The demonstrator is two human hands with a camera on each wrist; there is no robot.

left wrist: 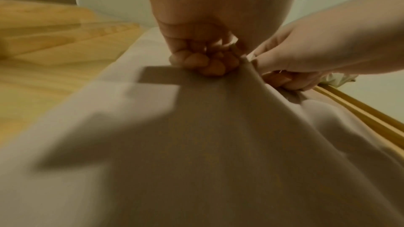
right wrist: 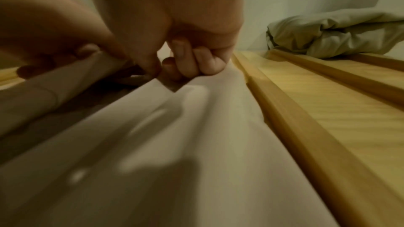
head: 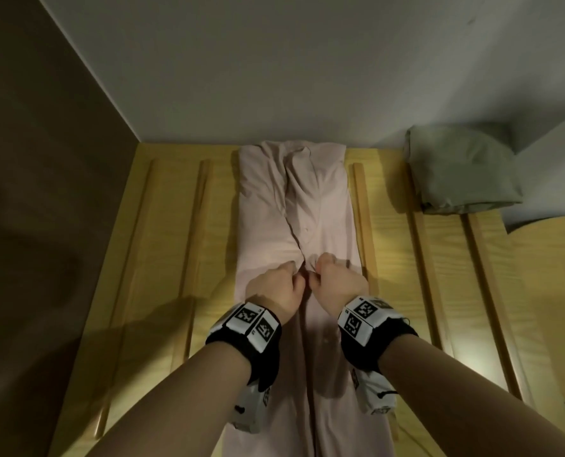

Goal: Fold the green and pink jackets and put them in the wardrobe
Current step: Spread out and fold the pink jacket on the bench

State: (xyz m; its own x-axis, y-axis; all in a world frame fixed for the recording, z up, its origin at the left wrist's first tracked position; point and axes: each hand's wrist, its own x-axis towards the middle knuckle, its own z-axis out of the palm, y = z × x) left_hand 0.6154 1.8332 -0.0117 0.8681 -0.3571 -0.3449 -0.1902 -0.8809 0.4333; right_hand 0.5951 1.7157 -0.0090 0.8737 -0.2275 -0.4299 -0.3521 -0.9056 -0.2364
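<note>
The pink jacket [head: 294,206] lies in a long narrow strip down the middle of the slatted wooden surface [head: 162,245], its sides folded inward. Both hands sit side by side at its centre line. My left hand [head: 282,285] has its fingers curled and pinches the cloth at the left fold edge [left wrist: 210,65]. My right hand [head: 332,278] pinches the right fold edge, with its fingers [right wrist: 196,65] curled on the pink cloth [right wrist: 174,144]. The green jacket [head: 462,166] lies folded in a bundle at the back right, near the wall [right wrist: 336,37].
Raised wooden slats [head: 360,206] run lengthwise on either side of the pink jacket. A pale wall [head: 274,77] closes the back and a dark brown panel [head: 43,159] the left side. A rounded wooden edge [head: 551,258] shows at the right.
</note>
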